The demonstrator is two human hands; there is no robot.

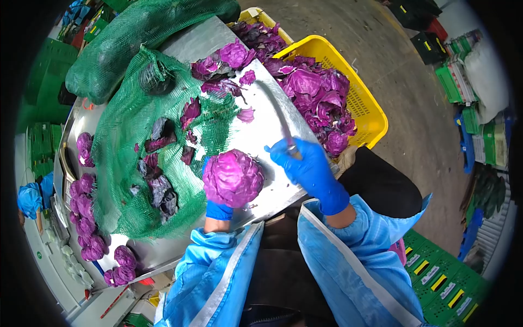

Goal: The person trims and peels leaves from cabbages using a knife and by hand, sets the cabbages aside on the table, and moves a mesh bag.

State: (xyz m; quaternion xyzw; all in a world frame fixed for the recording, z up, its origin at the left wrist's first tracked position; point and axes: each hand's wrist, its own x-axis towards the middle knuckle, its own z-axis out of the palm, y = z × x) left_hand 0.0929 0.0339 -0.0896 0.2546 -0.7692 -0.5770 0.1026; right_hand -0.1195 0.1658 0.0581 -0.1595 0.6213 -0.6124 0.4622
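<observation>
A red cabbage (pixel 233 179) rests in my left hand (pixel 219 211), held above the near edge of the metal table (pixel 283 188). The cabbage covers most of that hand's gloved fingers. To its right, my right hand (pixel 305 168), in a blue glove, is closed around the handle of a knife (pixel 284 122). Its curved blade points up and away from me, over the table and apart from the cabbage. Beside the cabbage on the left lies an opened green mesh bag (pixel 120 185) with dark loose leaves (pixel 162 191) on it.
A yellow crate (pixel 368 103) full of purple leaves (pixel 321 92) stands beyond the table's right edge. A filled green mesh sack (pixel 125 43) lies at the back left. Several red cabbages (pixel 84 210) line the left edge. A person in blue (pixel 30 200) is far left.
</observation>
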